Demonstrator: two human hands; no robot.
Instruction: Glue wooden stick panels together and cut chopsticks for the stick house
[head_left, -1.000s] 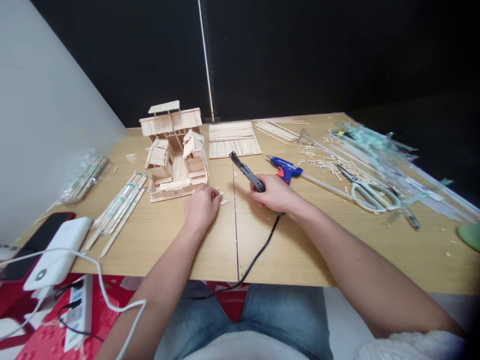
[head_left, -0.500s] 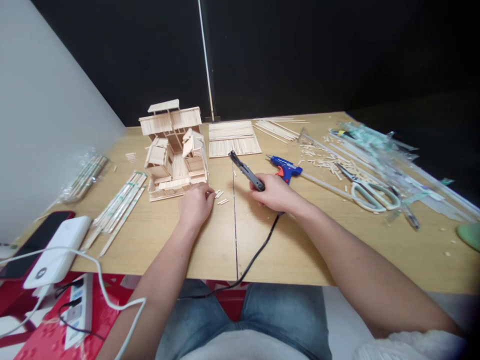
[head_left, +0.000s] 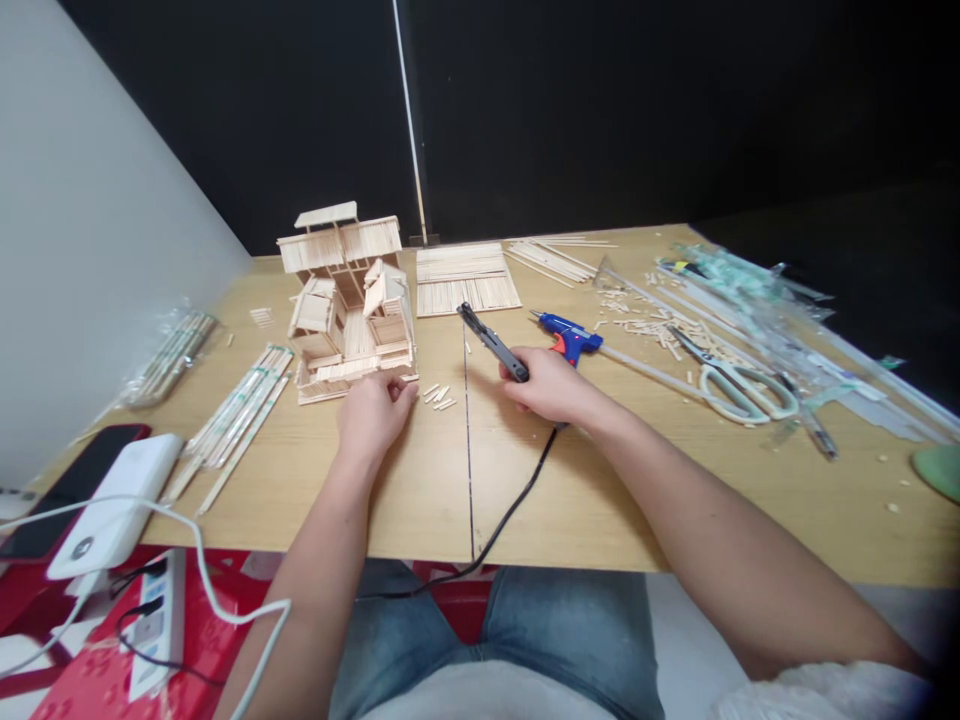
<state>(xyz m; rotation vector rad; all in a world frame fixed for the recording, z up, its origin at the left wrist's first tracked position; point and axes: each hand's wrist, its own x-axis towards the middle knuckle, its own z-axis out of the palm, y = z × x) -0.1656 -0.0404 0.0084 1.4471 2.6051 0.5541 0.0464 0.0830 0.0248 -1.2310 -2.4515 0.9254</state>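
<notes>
My left hand (head_left: 373, 412) is at the front edge of the wooden stick house model (head_left: 358, 335), thumb and fingers pressed together. Whatever they pinch, if anything, is too small or hidden to make out. Just right of those fingertips lie several short cut stick pieces (head_left: 438, 397). A pair of dark grey pliers (head_left: 491, 342) is in the grip of my right hand (head_left: 551, 385), jaws pointing up and left above the table. Behind that hand a blue glue gun (head_left: 571, 335) rests on its side.
A flat stick panel (head_left: 466, 280) and loose sticks (head_left: 551, 260) lie at the back. White-handled scissors (head_left: 739, 390), stick scraps (head_left: 660, 335) and plastic wrappers (head_left: 765, 290) spread on the right. Bundled sticks (head_left: 236, 410), a power bank (head_left: 116, 505) and a phone (head_left: 71, 485) are left. A black cord (head_left: 517, 515) crosses the front edge.
My left hand has shifted left, away from the short stick pieces, and more of them show now. My right hand and the pliers have stayed nearly still.
</notes>
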